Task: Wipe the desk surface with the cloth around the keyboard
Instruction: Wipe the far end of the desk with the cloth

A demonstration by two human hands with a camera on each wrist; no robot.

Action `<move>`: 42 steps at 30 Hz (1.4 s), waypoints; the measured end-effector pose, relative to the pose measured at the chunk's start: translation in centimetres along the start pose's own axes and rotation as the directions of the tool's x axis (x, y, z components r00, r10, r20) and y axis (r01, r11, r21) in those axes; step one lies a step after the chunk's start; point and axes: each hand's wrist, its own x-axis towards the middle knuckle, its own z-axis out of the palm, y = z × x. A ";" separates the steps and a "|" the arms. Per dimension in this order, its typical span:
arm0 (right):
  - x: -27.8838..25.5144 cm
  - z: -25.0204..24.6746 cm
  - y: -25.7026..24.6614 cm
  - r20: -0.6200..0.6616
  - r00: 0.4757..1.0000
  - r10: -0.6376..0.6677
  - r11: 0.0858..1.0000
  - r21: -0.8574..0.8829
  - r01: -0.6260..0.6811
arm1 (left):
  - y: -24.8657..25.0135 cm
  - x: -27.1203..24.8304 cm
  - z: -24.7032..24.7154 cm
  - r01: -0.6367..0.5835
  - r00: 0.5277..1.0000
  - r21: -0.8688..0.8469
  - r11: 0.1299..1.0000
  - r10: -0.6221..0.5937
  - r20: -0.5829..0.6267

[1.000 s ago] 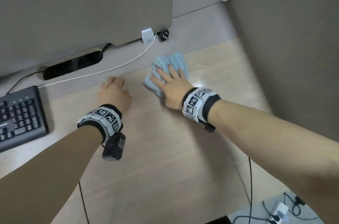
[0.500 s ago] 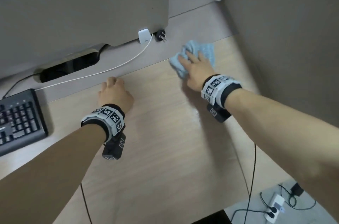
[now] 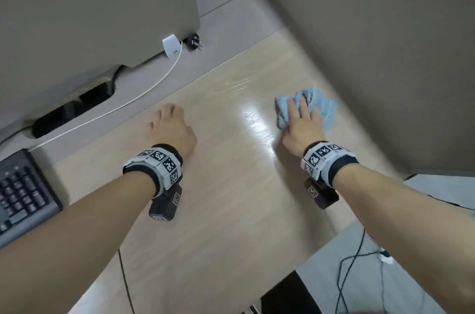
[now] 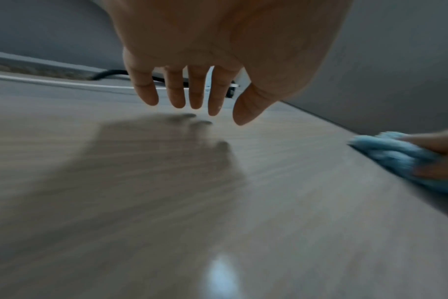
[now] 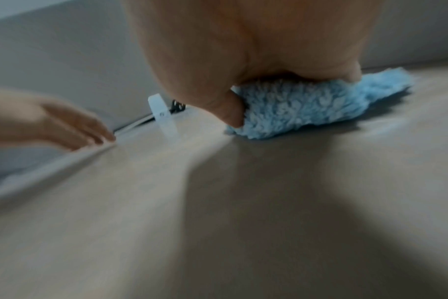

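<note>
A fluffy light-blue cloth [image 3: 324,107] lies bunched on the pale wood desk [image 3: 231,210], close to the right partition. My right hand [image 3: 302,126] presses down on it with spread, fairly straight fingers; in the right wrist view the thumb [image 5: 230,113] pushes into the cloth [image 5: 307,107] at its side. My left hand [image 3: 171,128] hovers just over the bare desk at the middle, holding nothing, its fingers [image 4: 194,95] relaxed above their shadow. The cloth [image 4: 386,153] shows at the right edge of the left wrist view. The black keyboard [image 3: 23,198] sits at the far left edge.
A white charger [image 3: 171,46] with its white cable [image 3: 144,92] and a black plug [image 3: 192,42] lie along the grey back strip. A dark cable slot [image 3: 74,107] opens at back left. The tall partition [image 3: 372,56] bounds the right side. Cables [image 3: 359,262] lie on the floor.
My right hand has slid the cloth from mid-desk to the right and then nearer along the partition, leaving a shiny streak. The left hand has stayed about where it was.
</note>
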 end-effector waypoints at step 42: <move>16.2 -7.9 -1.0 -0.095 0.985 -0.147 0.984 0.082 0.155 | 7.3 -0.7 1.7 -0.129 0.991 0.192 0.973 0.118 0.071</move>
